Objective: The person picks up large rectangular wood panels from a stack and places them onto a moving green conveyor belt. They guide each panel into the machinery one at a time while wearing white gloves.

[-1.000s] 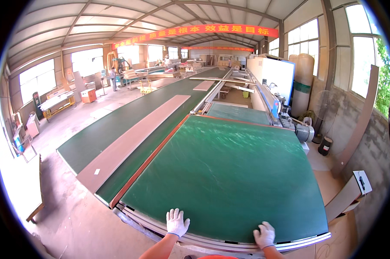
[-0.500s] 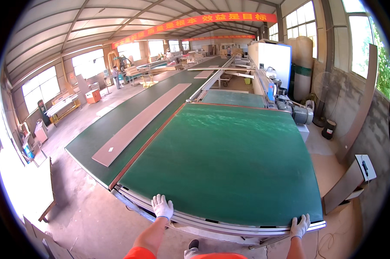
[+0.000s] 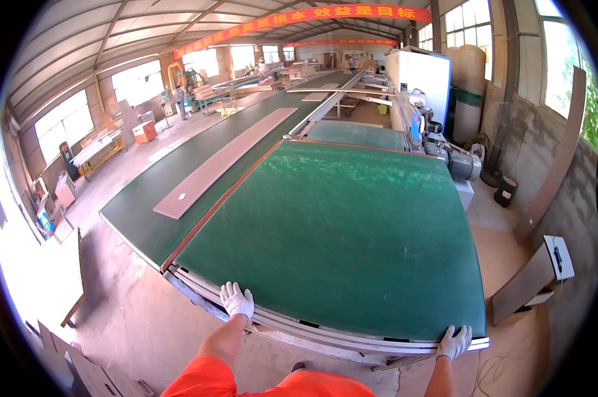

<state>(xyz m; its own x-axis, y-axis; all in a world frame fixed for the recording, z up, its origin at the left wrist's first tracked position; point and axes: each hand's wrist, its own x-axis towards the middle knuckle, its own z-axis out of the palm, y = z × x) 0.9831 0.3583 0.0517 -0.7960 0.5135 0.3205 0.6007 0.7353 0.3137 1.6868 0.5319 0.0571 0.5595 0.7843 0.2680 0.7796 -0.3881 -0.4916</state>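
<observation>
My left hand, in a white glove, rests with fingers spread on the near edge of a wide green conveyor belt, towards its left corner. At the right corner of the same edge lies my right hand, also gloved, its fingers stretched over the metal rail. Neither hand holds anything. On a darker green belt to the left, a long brownish-pink board lies lengthwise, a small white label near its close end. Both hands are apart from this board.
An electric motor and a white cabinet stand along the right side. A small cabinet with a white top is at the right. A wooden table stands at the left. People are far off.
The board on the left belt has moved farther away along it. My hands stay on the near edge, and the view has shifted slightly.
</observation>
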